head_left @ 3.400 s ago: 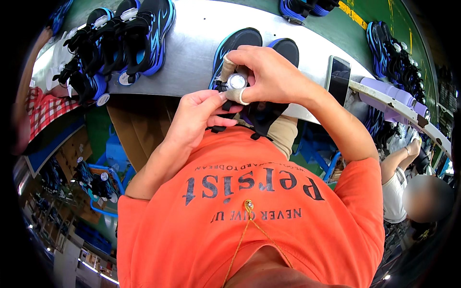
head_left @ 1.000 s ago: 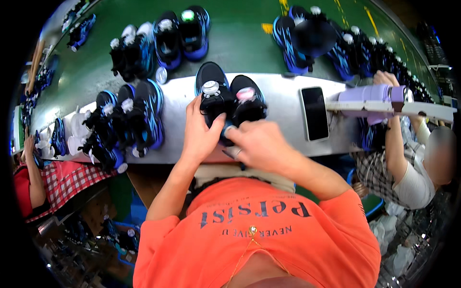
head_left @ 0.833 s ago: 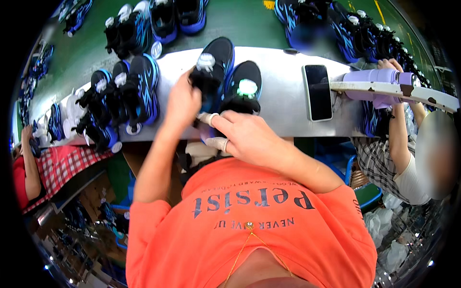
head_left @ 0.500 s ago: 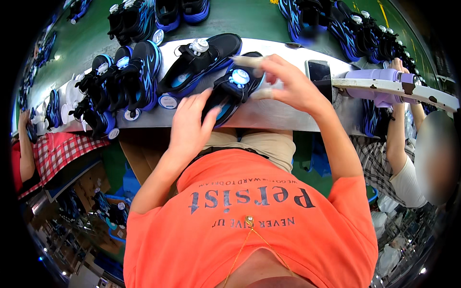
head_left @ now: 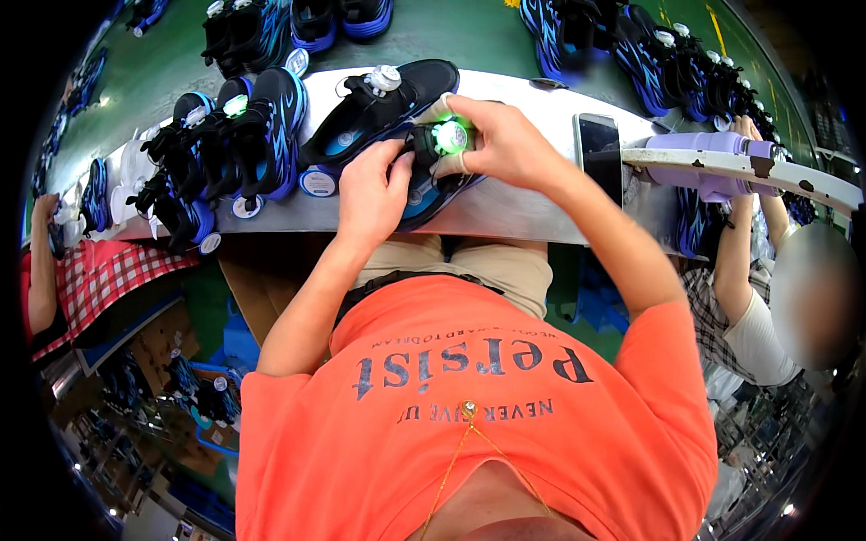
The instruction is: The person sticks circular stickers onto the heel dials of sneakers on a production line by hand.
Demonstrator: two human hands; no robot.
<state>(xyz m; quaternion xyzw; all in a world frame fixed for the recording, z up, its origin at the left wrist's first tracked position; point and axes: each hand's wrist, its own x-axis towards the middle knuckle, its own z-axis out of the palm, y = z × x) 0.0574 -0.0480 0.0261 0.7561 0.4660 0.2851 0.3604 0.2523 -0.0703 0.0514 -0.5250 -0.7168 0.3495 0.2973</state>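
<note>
A black and blue sneaker (head_left: 431,209) lies on the metal workbench in front of me, partly hidden by my hands. On its lacing sits a round disc (head_left: 450,137) glowing green. My right hand (head_left: 505,144), with pale covers on its fingertips, closes thumb and fingers around the disc. My left hand (head_left: 372,191) grips the near left side of the same sneaker, thumb and fingers drawn together at its edge. Just beyond, another sneaker (head_left: 383,113) carries a white disc (head_left: 383,79) and touches nothing of mine except perhaps near the right fingertips.
More sneakers (head_left: 271,135) stand to the left, with round tags (head_left: 317,182). To the right are a phone (head_left: 597,142), a purple bottle (head_left: 690,144) and a chipped white bar (head_left: 713,162). A green surface (head_left: 451,36) behind bears further shoes. People work on both sides.
My right hand has moved in and closed around the disc, which has turned from bluish white to green. My left hand has shifted slightly right along the sneaker.
</note>
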